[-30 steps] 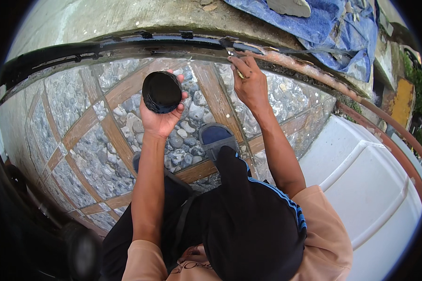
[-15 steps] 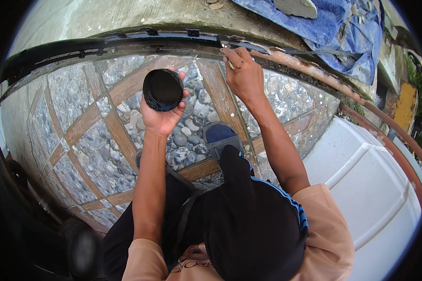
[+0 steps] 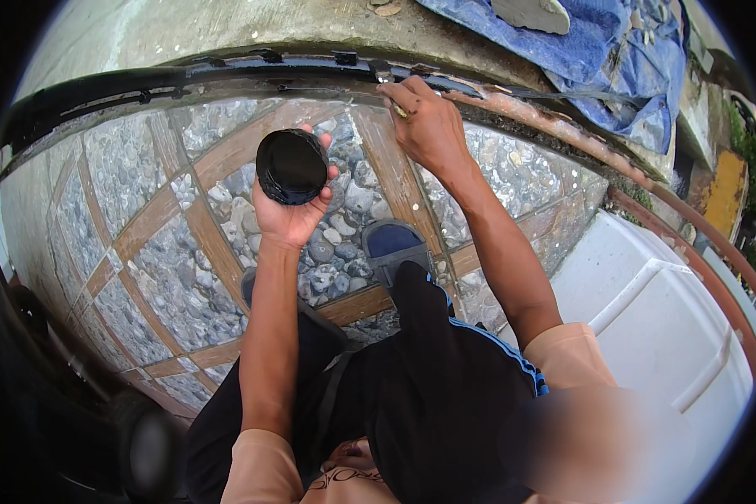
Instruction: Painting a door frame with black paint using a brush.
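My left hand (image 3: 287, 220) grips a small round pot (image 3: 292, 168) from below and its right side; the pot is coated in black, with dark paint inside. At the far side, my right hand (image 3: 435, 130) is closed around a small paintbrush (image 3: 401, 110). A bit of its yellowish handle shows between the fingers, and its dark head is at the rail. The long rail (image 3: 143, 91) curves across the scene, glossy black on the left and in the middle. Rightward from my right hand it turns patchy reddish-brown.
Pebbled floor panels (image 3: 185, 269) with wood-look strips lie under my sandals (image 3: 395, 252). A crumpled blue tarp (image 3: 622, 76) with a stone slab on it lies beyond the rail. White box-like forms (image 3: 647, 311) stand at the right, and a dark blurred object (image 3: 147, 445) at lower left.
My right hand has shifted slightly left along the rail with the paintbrush, whose head now shows. The pot in my left hand has tilted slightly and hardly moved.
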`<action>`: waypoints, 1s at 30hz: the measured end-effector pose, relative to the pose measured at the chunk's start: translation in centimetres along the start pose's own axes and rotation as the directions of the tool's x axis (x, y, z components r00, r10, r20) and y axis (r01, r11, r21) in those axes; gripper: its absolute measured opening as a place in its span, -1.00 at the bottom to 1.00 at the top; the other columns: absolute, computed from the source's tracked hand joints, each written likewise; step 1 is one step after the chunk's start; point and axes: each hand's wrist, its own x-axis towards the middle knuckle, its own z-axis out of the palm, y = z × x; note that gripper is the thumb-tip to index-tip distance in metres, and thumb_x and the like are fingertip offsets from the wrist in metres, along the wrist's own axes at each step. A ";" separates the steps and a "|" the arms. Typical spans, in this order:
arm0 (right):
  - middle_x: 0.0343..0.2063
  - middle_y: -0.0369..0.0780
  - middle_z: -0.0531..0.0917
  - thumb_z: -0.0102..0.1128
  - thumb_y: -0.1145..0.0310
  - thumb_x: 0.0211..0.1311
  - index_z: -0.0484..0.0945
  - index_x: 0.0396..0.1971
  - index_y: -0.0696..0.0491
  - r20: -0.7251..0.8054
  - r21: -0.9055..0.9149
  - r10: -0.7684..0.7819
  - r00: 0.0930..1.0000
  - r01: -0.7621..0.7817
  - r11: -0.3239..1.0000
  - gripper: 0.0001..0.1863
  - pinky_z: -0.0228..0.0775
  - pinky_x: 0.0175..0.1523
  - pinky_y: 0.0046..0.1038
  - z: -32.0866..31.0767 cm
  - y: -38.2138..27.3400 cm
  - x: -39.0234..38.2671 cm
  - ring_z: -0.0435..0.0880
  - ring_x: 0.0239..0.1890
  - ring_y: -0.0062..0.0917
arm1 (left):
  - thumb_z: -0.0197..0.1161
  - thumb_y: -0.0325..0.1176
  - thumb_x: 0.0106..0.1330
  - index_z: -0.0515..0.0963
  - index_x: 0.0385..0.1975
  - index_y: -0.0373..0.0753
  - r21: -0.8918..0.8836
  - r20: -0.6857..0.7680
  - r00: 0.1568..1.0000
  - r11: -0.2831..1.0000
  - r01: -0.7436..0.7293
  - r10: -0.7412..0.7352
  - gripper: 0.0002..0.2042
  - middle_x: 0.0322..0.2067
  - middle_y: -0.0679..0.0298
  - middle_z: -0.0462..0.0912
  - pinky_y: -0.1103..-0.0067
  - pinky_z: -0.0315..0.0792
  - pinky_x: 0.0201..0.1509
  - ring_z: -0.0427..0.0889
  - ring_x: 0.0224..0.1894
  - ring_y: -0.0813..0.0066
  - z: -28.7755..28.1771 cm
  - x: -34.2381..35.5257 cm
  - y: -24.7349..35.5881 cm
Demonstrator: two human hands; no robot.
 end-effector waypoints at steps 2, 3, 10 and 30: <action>-0.25 -0.22 0.64 0.25 0.44 0.20 0.64 -0.14 -0.03 -0.006 -0.051 0.053 0.999 -0.053 0.997 -0.78 0.50 -0.24 -0.28 -1.1 0.5 -1.6 0.66 -0.30 -0.18 | -0.12 0.05 0.43 0.26 0.33 -0.16 -0.005 0.001 1.000 1.000 0.003 -0.003 -0.43 0.19 0.04 0.46 0.37 0.68 -0.28 0.65 -0.15 0.02 -0.1 -0.1 -0.1; -0.25 -0.22 0.64 0.25 0.44 0.20 0.64 -0.14 -0.03 -0.004 -0.049 0.051 0.999 -0.051 0.997 -0.78 0.50 -0.24 -0.28 -1.7 1.0 -2.3 0.66 -0.30 -0.18 | -0.12 0.05 0.43 0.26 0.33 -0.16 -0.006 -0.001 1.000 1.000 0.000 0.000 -0.43 0.19 0.04 0.46 0.37 0.68 -0.28 0.65 -0.15 0.02 -0.2 -0.1 -0.1; -0.25 -0.17 0.70 0.26 0.48 0.25 0.65 -0.13 0.09 -0.213 0.140 0.163 0.963 -0.135 0.981 -0.80 0.52 -0.24 -0.47 -3.4 0.8 -4.7 0.71 -0.31 -0.43 | -0.13 0.04 0.44 0.26 0.33 -0.18 0.022 0.003 1.000 1.000 -0.004 0.004 -0.43 0.20 0.04 0.45 0.38 0.68 -0.29 0.66 -0.16 0.03 -0.2 -0.5 -0.4; -0.22 -0.25 0.69 0.23 0.50 0.29 0.66 -0.09 0.13 -0.126 0.758 0.602 0.789 -0.315 0.571 -0.79 0.53 -0.37 -0.64 -0.5 5.8 -6.8 0.63 -0.40 -0.69 | -0.09 0.01 0.43 0.28 0.31 -0.15 0.064 0.012 1.000 0.998 0.022 -0.023 -0.46 0.19 0.06 0.47 0.39 0.67 -0.29 0.64 -0.15 0.05 1.3 -0.2 -1.0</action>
